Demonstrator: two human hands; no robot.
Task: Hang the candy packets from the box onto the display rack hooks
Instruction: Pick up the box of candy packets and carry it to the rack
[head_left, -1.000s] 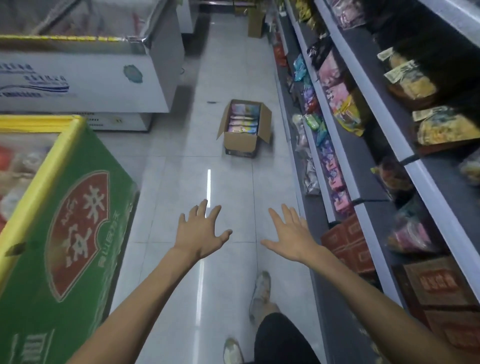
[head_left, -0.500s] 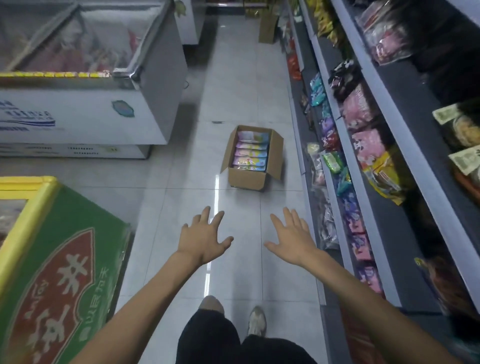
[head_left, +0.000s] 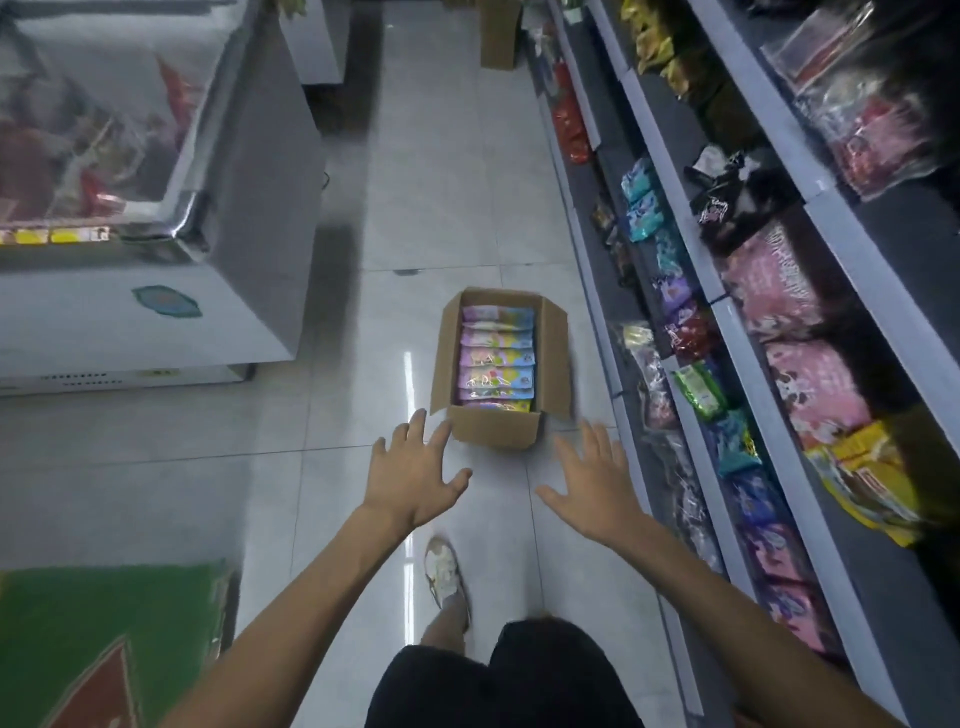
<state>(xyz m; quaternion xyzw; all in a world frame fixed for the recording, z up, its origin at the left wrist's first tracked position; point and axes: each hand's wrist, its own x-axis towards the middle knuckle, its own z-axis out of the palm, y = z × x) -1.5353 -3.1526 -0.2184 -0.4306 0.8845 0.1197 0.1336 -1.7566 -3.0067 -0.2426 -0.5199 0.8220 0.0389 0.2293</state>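
Fingers (head_left: 414, 432) of both hands are spread wide and hold nothing. The left hand (head_left: 413, 480) hovers by the near left corner of the box (head_left: 493, 432) and the right hand (head_left: 597, 483) by its near right corner; neither clearly touches it. The floor (head_left: 441, 208) is glossy tile, so a hurried step could slip. The display rack (head_left: 727, 332) along the right is crowded with bags, and a careless arm could knock some loose. The freezer (head_left: 156, 312) on the left narrows the aisle. Lifted by 1 raised flap, the open box might tip. The candy packets (head_left: 496, 358) stand in 1 tight row inside; they look slick, so several could come up together or slide from a loose pinch.
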